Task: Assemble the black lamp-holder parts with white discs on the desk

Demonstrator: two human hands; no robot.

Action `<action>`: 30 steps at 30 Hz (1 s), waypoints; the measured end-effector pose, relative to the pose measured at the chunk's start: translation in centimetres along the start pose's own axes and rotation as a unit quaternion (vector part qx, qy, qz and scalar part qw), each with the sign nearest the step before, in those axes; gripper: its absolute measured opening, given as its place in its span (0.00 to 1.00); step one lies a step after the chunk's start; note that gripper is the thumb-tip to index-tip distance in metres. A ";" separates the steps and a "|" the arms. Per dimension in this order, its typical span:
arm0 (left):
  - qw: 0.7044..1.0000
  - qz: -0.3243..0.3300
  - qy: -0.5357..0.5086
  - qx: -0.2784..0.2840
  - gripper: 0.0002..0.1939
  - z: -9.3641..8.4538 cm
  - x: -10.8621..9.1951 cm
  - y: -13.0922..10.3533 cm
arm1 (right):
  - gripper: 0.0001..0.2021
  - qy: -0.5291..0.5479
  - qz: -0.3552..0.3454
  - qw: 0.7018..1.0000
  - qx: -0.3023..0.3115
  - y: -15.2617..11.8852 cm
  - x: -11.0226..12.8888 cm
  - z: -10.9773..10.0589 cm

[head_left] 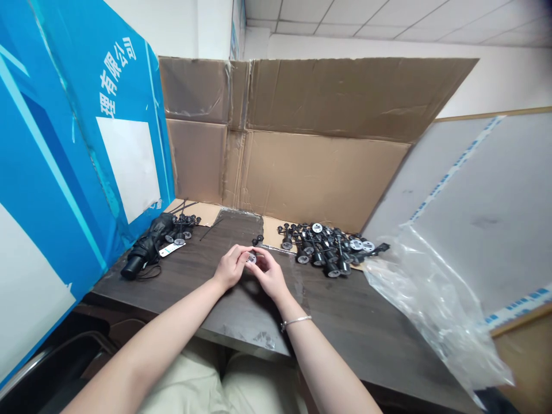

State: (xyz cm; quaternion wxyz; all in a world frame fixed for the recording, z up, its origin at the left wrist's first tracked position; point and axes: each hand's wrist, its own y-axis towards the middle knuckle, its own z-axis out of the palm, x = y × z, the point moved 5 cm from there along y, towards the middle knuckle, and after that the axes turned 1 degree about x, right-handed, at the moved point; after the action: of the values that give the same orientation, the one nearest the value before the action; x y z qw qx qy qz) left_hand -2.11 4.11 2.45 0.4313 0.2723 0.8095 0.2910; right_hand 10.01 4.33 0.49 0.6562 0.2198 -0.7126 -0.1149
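Near the middle of the table, both my hands meet around a small black part with a round silver end face [250,259]. My left hand [233,267] closes on it from the left, fingertips pressed against it. From the other side my right hand [269,272] grips the same part between thumb and fingers. A dark knobbed end [257,240] shows just beyond my fingertips; whether it belongs to the held part I cannot tell. Most of the part is hidden by my fingers. To the right lies a heap of similar black parts [332,253] with round silver ends.
A smaller cluster of black parts [179,233] lies at the left, beside a folded black umbrella [149,247] with a white tag [171,248]. Cardboard [319,172] stands behind the table [345,322]. Clear plastic sheeting [426,299] hangs over the right edge.
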 end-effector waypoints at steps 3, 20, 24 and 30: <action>0.999 -0.008 -0.008 -0.039 0.13 -0.1 -0.1 0.0 | 0.20 0.038 0.003 0.999 0.003 0.0 0.1 0.4; 0.992 -0.077 0.025 -0.092 0.11 0.7 -0.7 -0.5 | 0.18 -0.063 -0.020 0.992 -0.105 -0.2 0.6 0.7; 0.992 -0.085 0.033 -0.089 0.10 1.0 -0.8 -0.6 | 0.16 -0.099 -0.056 0.986 -0.120 -0.2 1.1 0.7; 0.992 -0.067 0.048 -0.091 0.09 1.1 -0.6 -0.6 | 0.16 -0.145 -0.065 0.980 -0.117 -0.2 1.1 0.9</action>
State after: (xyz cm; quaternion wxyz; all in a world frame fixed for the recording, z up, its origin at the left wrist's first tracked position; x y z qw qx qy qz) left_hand -1.01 3.54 1.86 0.4335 0.1623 0.8159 0.3466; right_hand 9.09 3.49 1.29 0.5578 0.1685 -0.7664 -0.2704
